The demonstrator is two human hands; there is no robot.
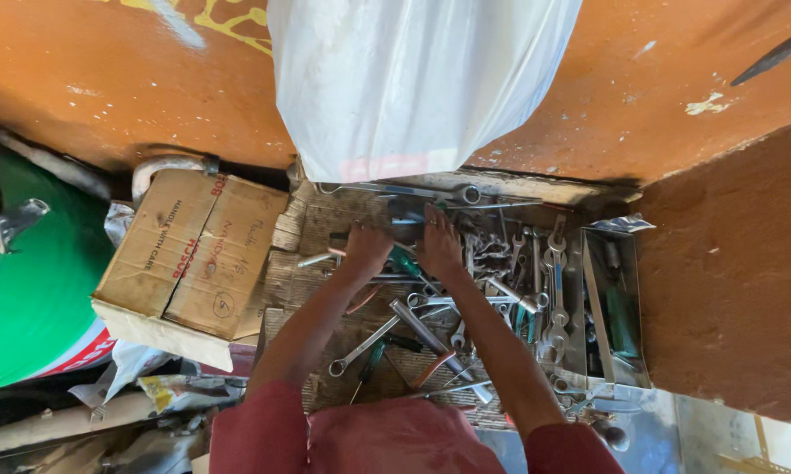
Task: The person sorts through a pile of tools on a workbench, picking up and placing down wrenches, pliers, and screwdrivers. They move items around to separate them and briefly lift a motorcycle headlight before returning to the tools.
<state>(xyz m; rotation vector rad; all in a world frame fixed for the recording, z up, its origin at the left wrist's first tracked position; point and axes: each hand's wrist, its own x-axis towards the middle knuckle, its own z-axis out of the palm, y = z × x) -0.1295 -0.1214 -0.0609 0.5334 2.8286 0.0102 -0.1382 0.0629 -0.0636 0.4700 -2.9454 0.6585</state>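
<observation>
A heap of steel spanners and screwdrivers (466, 298) lies mid-frame on a woven mat (325, 228); they look heavy, stiff and slick, best gripped by the shank. The left hand (366, 248) and right hand (439, 246) press into the pile, fingers hidden, grip unclear. A cardboard box (194, 254) sits left, a metal tray (619, 307) right.

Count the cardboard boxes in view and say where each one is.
1. The cardboard box lies closed, left of the left hand, beside the green drum. Others may be hidden behind the white bag.
</observation>
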